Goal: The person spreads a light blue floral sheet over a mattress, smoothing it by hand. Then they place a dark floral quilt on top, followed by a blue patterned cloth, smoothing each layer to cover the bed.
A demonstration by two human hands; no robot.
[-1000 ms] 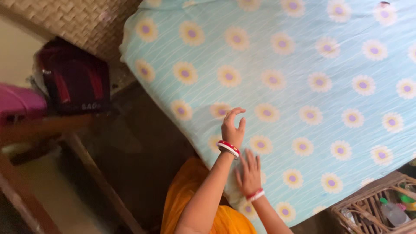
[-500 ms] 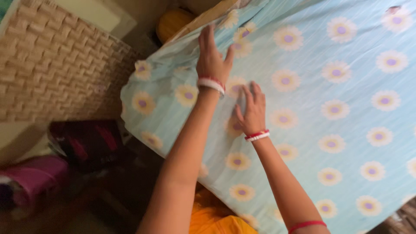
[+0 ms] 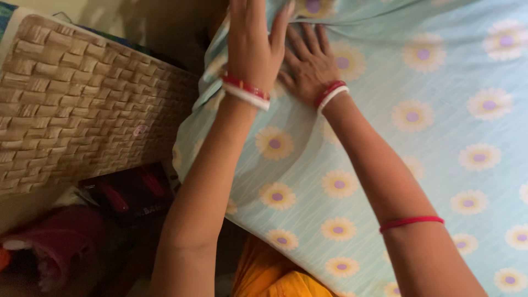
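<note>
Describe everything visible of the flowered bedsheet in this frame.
The bedsheet is thin, light blue cloth with fine pale stripes and a repeated print of cream daisies with purple centres. It lies spread over a flat surface, fairly smooth on the right, creased and bunched near the top left corner, where its edge drapes down beside a woven panel. Both hands rest open on it there: the left hand and the right hand, palms down, side by side. Orange fabric shows below its lower edge.
</note>
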